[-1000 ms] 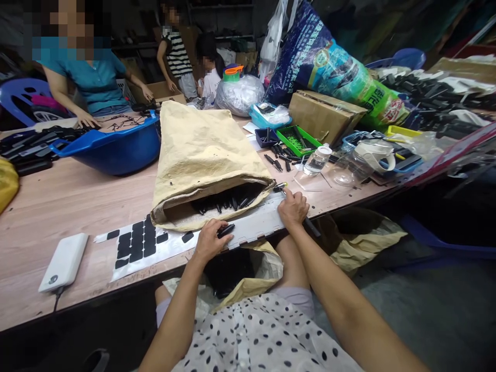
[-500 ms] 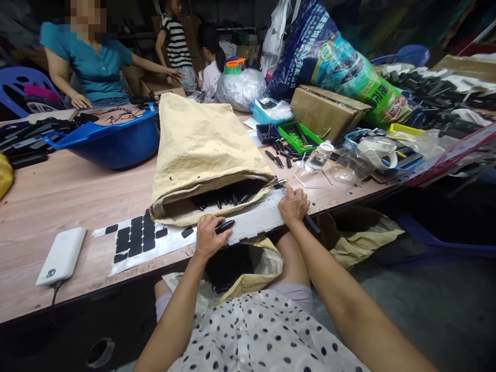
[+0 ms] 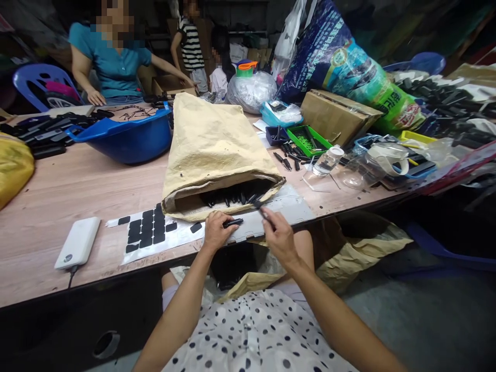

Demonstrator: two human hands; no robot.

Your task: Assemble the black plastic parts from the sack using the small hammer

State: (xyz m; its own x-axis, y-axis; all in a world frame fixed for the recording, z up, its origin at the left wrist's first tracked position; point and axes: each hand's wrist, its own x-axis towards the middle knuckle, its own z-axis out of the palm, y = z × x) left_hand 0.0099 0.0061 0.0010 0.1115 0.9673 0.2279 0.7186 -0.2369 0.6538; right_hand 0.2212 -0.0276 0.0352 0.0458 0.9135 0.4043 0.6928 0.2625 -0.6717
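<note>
My left hand (image 3: 215, 231) is closed round a small black plastic part (image 3: 233, 223), holding it over a grey strip (image 3: 287, 206) at the table's near edge. My right hand (image 3: 278, 235) pinches a thin dark tool (image 3: 261, 210) whose tip points toward that part. Just behind both hands lies a tan paper sack (image 3: 217, 150) on its side, its mouth open toward me and filled with several black parts (image 3: 236, 195). A white sheet with several black pads (image 3: 149, 231) lies left of my left hand.
A white power bank (image 3: 77, 242) lies at the near left, a blue tub (image 3: 124, 137) behind it. A green tray (image 3: 308, 139), a cardboard box (image 3: 337, 116), a bottle (image 3: 327, 160) and clutter fill the right. A person in teal (image 3: 110, 67) sits across. Another sack (image 3: 248, 268) hangs below the table edge.
My right hand has left the strip's right end and come leftward, close to my left hand, with the thin tool in it. The view has shifted a little to the left.
</note>
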